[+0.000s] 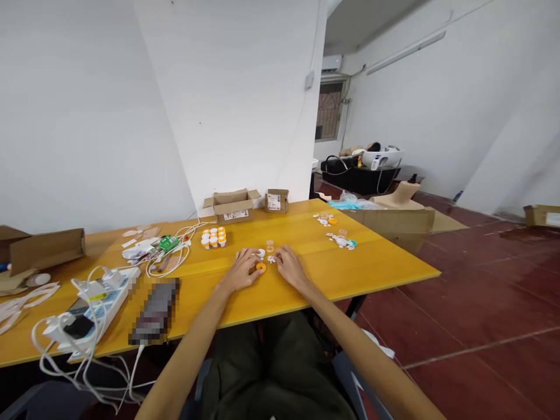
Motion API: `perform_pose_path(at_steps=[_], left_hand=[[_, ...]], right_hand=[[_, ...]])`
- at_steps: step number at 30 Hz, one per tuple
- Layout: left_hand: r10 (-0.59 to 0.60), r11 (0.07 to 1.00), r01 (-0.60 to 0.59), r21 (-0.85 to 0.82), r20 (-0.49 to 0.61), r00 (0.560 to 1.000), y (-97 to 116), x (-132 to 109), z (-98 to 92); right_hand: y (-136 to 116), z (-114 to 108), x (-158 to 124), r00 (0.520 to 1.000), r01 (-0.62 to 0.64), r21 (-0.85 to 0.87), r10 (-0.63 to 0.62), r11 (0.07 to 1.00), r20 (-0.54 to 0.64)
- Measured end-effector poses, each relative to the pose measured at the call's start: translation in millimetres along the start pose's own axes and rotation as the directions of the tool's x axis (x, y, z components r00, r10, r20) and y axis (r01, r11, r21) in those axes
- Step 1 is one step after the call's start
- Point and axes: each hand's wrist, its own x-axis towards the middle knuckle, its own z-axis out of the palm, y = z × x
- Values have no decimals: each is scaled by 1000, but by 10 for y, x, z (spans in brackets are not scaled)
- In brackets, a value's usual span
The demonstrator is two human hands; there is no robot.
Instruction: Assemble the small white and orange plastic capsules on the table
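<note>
My left hand [240,270] rests on the wooden table, its thumb and forefinger curved round an orange ring-shaped part [261,267]. By its fingertips lies a round white part [261,253]. Opposite, my right hand [289,266] has its fingers bent and drawn together, the tips at a small white cut-out part [270,259]; whether they pinch it or only touch it is too small to tell. Just beyond both hands stands a small clear cup [270,246].
Orange-and-white capped containers [213,238] stand grouped at left. Two loose-part clusters, one with a teal piece [351,244], lie at right. Behind are an open carton [234,205] and a smaller box [276,201]. A power strip [107,309], cables and a blurred dark device [155,312] occupy the left.
</note>
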Motion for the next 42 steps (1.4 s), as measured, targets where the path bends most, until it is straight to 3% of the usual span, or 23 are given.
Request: perform_pose_path(at_steps=[9,20,29,35,42], left_hand=[[-5,1000,5,-13,-58,998,44,-9,-39],[23,999,-27,-32,-130,991,19,-3,-13],[80,997,-78,20,-112,990,35,0,-1],[77,997,-74,34,-74,994,30,0,7],[60,998,-59,27,-60,996,37,-3,20]], right_hand=[[-1,-27,-37,999,-26,-64,24,998,-31],[-70,0,-80,979,191,-2,-191,982,-77],[-185,-39,-105,878,475,-63,-477,878,-24],[-196,-55,-109,845,533,-134,-534,836,33],[-170,-26,-92,856,515,-151,-516,844,37]])
